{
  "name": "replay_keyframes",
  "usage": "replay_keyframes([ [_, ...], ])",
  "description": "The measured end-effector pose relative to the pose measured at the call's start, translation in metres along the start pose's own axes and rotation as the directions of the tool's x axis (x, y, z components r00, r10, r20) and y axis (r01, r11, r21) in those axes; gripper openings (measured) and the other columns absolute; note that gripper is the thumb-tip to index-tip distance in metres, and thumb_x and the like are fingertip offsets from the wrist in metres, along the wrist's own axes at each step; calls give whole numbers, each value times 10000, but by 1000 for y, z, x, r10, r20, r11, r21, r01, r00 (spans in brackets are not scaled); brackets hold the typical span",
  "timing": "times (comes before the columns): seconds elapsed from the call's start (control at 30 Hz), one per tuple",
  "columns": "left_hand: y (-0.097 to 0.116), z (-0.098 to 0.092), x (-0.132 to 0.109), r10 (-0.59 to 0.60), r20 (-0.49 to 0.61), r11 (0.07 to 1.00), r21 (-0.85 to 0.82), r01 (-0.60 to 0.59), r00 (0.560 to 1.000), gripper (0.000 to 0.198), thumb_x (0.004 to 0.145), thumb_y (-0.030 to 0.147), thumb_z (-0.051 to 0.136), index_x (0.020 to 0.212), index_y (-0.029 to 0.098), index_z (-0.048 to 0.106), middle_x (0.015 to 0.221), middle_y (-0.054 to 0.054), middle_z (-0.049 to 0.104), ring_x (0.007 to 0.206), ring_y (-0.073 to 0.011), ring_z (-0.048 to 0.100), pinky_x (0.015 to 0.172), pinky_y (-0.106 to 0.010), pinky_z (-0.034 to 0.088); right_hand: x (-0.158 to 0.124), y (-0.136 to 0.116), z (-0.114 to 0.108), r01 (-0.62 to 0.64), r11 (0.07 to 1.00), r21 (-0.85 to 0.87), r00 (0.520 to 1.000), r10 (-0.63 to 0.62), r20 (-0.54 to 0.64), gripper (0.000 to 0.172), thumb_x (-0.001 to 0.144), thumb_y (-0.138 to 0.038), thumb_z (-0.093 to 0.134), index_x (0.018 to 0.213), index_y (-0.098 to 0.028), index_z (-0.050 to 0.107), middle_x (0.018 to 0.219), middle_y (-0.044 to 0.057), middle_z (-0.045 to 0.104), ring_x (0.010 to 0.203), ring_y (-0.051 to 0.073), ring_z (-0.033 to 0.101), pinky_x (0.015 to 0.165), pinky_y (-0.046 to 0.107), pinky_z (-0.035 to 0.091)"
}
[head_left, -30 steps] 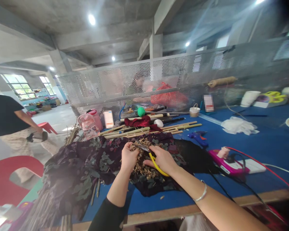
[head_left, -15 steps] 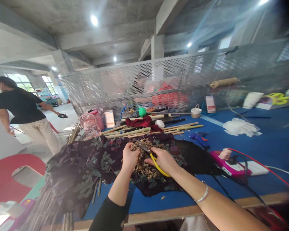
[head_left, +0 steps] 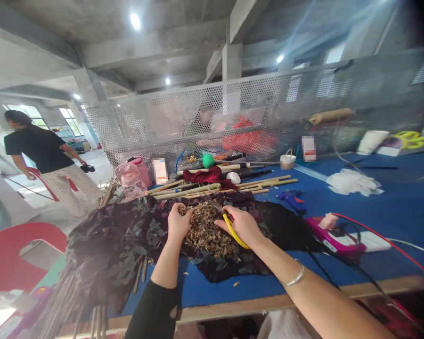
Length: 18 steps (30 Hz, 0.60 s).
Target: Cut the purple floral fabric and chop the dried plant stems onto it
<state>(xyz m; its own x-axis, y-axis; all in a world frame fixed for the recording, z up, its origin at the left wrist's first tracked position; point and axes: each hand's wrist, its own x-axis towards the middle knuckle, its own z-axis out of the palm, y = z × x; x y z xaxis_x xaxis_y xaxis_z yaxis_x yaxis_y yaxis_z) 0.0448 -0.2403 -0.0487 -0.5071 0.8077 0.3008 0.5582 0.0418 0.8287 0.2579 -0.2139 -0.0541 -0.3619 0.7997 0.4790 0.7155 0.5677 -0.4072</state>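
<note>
My right hand (head_left: 243, 225) is closed around the yellow handles (head_left: 235, 233) of a pair of scissors. Their dark blades (head_left: 216, 204) point up and left over a heap of dry brown plant bits (head_left: 212, 233). At the heap's left edge, my left hand (head_left: 178, 222) curls its fingers in against some of the dried plant bits; its fingertips are partly hidden. Beneath the heap lies a dark cloth with a leaf pattern (head_left: 127, 252), spread over the blue tabletop (head_left: 205, 299).
Behind the heap lie bamboo sticks (head_left: 194, 190), a dark red cloth (head_left: 203, 176) and a green ball (head_left: 208, 160). A blue glue gun (head_left: 292, 201), a pink power strip (head_left: 335, 240) with cables, and white gloves (head_left: 353, 182) are rightward. A perforated screen (head_left: 155, 122) stands behind; a person walks at left.
My left hand has moved left, away from the scissor blades, to the heap's edge. More of the heap shows between my hands. The scissors stay in my right hand.
</note>
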Motion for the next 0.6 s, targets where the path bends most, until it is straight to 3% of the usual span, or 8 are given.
replay_keyframes([
  [0.17, -7, -5, 5, 1, 8, 997, 71, -2, 1000, 173, 726, 336, 587, 806, 190, 541, 673, 18, 557, 646, -146, 528, 621, -247, 393, 2, 6, -1, -32, 999, 19, 999, 33, -32, 414, 796, -517, 544, 1036, -186, 616, 796, 54, 685, 710, 195, 637, 625, 260, 425],
  [0.37, -15, -9, 7, 27, 134, 971, 231, -58, 991, 357, 737, 277, 621, 1069, 160, 558, 1039, -96, 651, 940, -202, 603, 834, -293, 430, 3, 7, -2, -51, 996, 68, 998, 53, -22, 474, 776, -575, 547, 1034, -183, 617, 825, 60, 688, 731, 195, 641, 635, 251, 420],
  [0.43, -16, -8, 6, 17, 171, 943, 325, -73, 985, 362, 786, 302, 575, 1113, 149, 553, 1068, -119, 648, 990, -216, 598, 859, -306, 429, 4, 8, -2, -57, 996, 71, 998, 59, -26, 486, 768, -589, 547, 1032, -187, 619, 796, 54, 685, 712, 191, 639, 620, 247, 413],
  [0.53, -11, -6, 4, -32, 245, 893, 443, -83, 969, 334, 820, 321, 530, 1089, 129, 586, 1049, -154, 654, 1010, -244, 598, 866, -325, 429, 5, 13, -1, -70, 995, 71, 997, 72, -32, 488, 766, -592, 544, 1036, -193, 618, 741, 42, 677, 665, 182, 631, 589, 241, 395],
  [0.6, -2, -4, 8, -27, 227, 877, 473, -86, 973, 341, 831, 325, 504, 1094, 127, 594, 1102, -182, 628, 1061, -272, 574, 896, -356, 413, 6, 17, 0, -78, 994, 74, 996, 81, -42, 473, 774, -575, 541, 1042, -192, 615, 723, 40, 674, 645, 178, 626, 571, 235, 383],
])
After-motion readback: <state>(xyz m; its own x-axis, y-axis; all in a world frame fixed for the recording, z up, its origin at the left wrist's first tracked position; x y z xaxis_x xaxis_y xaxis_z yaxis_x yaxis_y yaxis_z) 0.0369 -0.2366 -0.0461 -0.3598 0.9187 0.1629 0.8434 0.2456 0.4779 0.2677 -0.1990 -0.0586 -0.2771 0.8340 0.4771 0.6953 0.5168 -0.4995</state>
